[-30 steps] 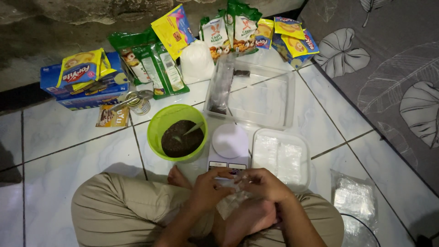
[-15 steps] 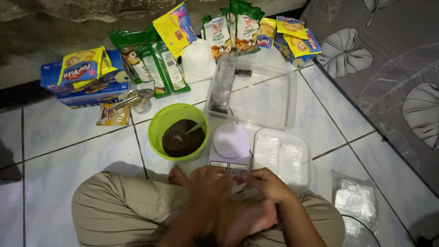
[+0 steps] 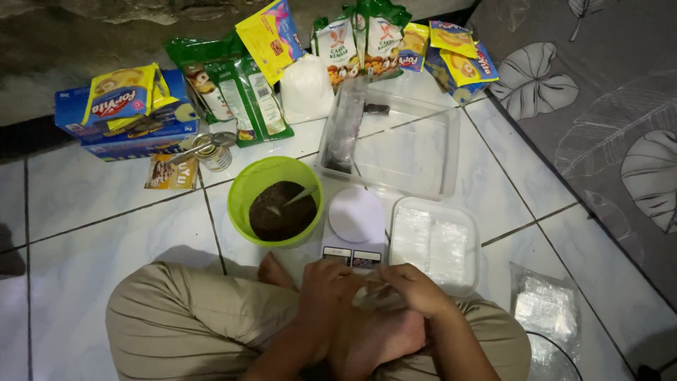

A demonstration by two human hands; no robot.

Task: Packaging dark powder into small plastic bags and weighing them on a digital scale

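Both hands have drawn closer together since the earlier frames, meeting low in the frame over the crossed legs. Left hand (image 3: 331,282) and right hand (image 3: 412,286) pinch a small clear plastic bag (image 3: 372,295) between their fingertips; it sits between them, crumpled and see-through, its contents unclear. Just above lies a white kitchen scale (image 3: 355,227), with a white lidded container (image 3: 435,243) to its right. Left of the scale, a green bowl (image 3: 276,200) holds a dark mixture and a spoon. Farther up, a clear tray (image 3: 409,144) and colourful packets (image 3: 247,88) lie on the tiled floor (image 3: 84,233).
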